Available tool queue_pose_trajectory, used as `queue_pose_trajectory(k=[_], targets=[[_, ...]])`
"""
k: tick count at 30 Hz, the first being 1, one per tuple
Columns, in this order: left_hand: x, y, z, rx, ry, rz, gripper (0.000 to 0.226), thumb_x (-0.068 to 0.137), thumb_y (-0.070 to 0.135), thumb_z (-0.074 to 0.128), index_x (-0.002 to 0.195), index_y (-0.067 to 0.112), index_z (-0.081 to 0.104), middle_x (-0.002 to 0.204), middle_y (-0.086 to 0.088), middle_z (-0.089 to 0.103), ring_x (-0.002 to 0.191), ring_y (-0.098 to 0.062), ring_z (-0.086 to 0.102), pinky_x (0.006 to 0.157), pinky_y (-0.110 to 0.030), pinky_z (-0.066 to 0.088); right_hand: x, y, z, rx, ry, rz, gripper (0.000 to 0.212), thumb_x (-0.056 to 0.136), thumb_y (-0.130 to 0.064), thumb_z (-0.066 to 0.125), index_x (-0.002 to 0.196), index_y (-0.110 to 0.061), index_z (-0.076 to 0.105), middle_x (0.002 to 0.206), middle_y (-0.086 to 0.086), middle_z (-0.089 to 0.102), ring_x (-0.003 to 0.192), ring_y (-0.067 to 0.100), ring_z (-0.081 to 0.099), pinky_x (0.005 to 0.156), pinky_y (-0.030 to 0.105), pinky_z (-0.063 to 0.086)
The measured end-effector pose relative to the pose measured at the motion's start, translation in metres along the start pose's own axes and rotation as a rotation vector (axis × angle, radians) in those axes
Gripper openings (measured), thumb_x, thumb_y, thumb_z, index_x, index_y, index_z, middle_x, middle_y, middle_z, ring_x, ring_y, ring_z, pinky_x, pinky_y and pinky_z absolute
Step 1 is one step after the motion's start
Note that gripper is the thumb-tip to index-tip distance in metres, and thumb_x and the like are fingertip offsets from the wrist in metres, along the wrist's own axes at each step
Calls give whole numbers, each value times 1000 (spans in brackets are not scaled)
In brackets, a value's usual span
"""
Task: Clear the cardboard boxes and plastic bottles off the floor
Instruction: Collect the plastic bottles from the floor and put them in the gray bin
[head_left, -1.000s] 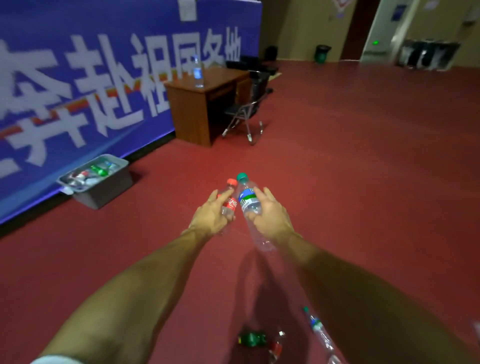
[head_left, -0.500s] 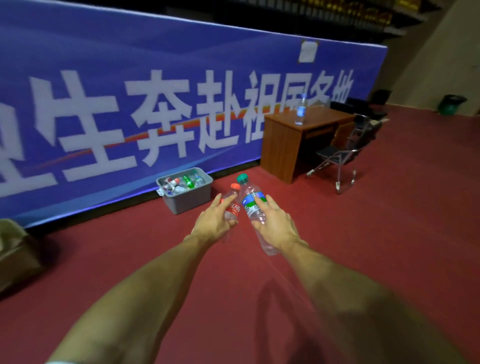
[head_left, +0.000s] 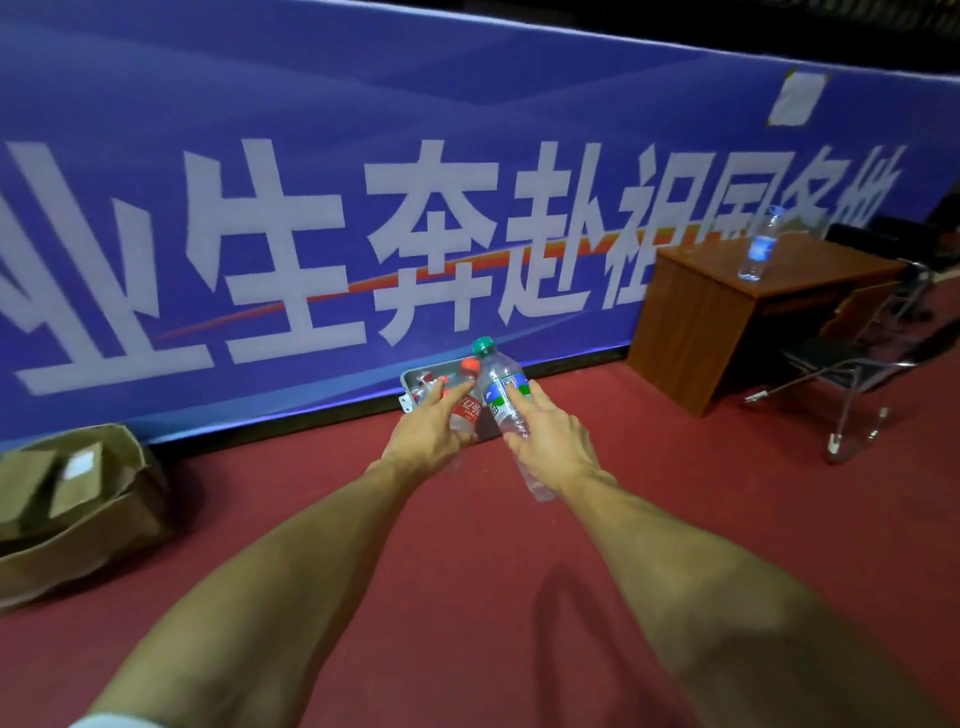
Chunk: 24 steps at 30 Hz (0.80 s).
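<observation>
**A:** What has shifted in the last second?

**B:** The view has swung left. The long blue banner with white characters (head_left: 311, 156) now fills the wall behind the grey plastic bin (head_left: 409, 383). A big open brown cardboard carton (head_left: 104, 519) has come into sight well left of the bin, and the brown wooden desk (head_left: 701, 322) stands to the bin's right. The bin, off to one side before, now lies straight beyond the hands, so I judge the drop is close.

**A:** And the hands?

**B:** Both arms reach toward the bin. The right hand (head_left: 550, 447) grips a tilted clear plastic bottle with a green cap (head_left: 501, 384). The left hand (head_left: 426, 436) holds a smaller red-capped, red-labelled plastic bottle (head_left: 470, 405) just beside it, both short of the bin
</observation>
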<state>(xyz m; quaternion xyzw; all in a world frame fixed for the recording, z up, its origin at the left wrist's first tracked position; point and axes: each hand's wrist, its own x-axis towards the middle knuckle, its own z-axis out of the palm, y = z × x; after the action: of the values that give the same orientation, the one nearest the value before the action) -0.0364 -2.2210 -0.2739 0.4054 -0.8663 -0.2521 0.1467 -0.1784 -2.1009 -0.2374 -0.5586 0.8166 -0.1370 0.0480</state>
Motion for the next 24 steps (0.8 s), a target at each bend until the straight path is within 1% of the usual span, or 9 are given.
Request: queue_pose_trajectory(k=[3, 5, 6, 8, 11, 13, 16, 19, 24], targets=[[59, -31, -18, 43, -2, -5, 75, 94, 36, 65, 156, 42, 22, 167, -2, 10, 137, -35, 45, 110, -48, 42, 70, -8, 9, -31, 0, -41, 61, 102, -33, 51, 156, -36, 24, 167, -1, 12, 121, 37, 57, 95, 38, 48], [91, -46, -24, 57, -30, -47, 74, 95, 37, 64, 155, 44, 22, 167, -3, 10, 137, -37, 44, 111, -47, 42, 107, -10, 16, -27, -20, -19, 62, 102, -32, 51, 157, -36, 22, 167, 0, 10, 124, 35, 56, 95, 38, 48], [118, -55, -27, 72, -23, -37, 73, 95, 37, 63, 155, 44, 22, 168, -3, 10, 138, -37, 44, 111, -46, 41, 137, -8, 20, -18, -9, -29, 62, 102, -31, 51, 157, -36, 22, 167, 0, 10, 125, 34, 56, 95, 37, 48], [141, -64, -30, 121, -45, -14, 72, 96, 38, 62, 155, 43, 23, 168, -3, 9, 138, -35, 44, 110, -43, 40, 163, -3, 26, -27, -1, -36, 59, 103, -33, 49, 157, -35, 23, 167, 0, 11, 124, 33, 56, 94, 37, 48], [203, -80, -29, 150, -56, -55, 70, 97, 38, 60, 155, 43, 22, 168, -2, 9, 137, -35, 46, 107, -43, 40, 226, 17, 40, -3, 1, -28, 57, 104, -32, 48, 156, -34, 25, 166, -1, 13, 123, 30, 57, 93, 37, 49], [248, -85, -25, 167, -60, -66, 70, 96, 41, 60, 155, 44, 21, 168, -2, 8, 138, -34, 44, 107, -44, 40, 273, 36, 49, -4, 5, -27, 56, 103, -33, 48, 155, -34, 27, 166, -1, 14, 126, 30, 54, 93, 36, 49], [314, -90, -18, 206, -48, -89, 69, 97, 46, 57, 155, 44, 20, 168, -1, 8, 139, -34, 43, 106, -45, 42, 343, 62, 60, -26, -19, -33, 58, 103, -33, 50, 156, -33, 26, 167, 2, 13, 135, 29, 47, 98, 35, 47], [379, -92, -12, 206, -47, -147, 70, 96, 49, 57, 156, 44, 20, 167, -2, 9, 138, -35, 44, 107, -47, 43, 410, 83, 59, -25, -64, -59, 57, 104, -34, 49, 156, -33, 25, 166, 3, 14, 137, 29, 44, 102, 36, 45], [468, -98, -8, 217, -61, -186, 70, 96, 53, 55, 155, 46, 18, 168, 1, 7, 131, -33, 53, 104, -49, 47, 511, 103, 48, -17, -100, -85, 61, 104, -32, 50, 158, -30, 23, 167, 5, 13, 141, 28, 41, 105, 37, 42]])
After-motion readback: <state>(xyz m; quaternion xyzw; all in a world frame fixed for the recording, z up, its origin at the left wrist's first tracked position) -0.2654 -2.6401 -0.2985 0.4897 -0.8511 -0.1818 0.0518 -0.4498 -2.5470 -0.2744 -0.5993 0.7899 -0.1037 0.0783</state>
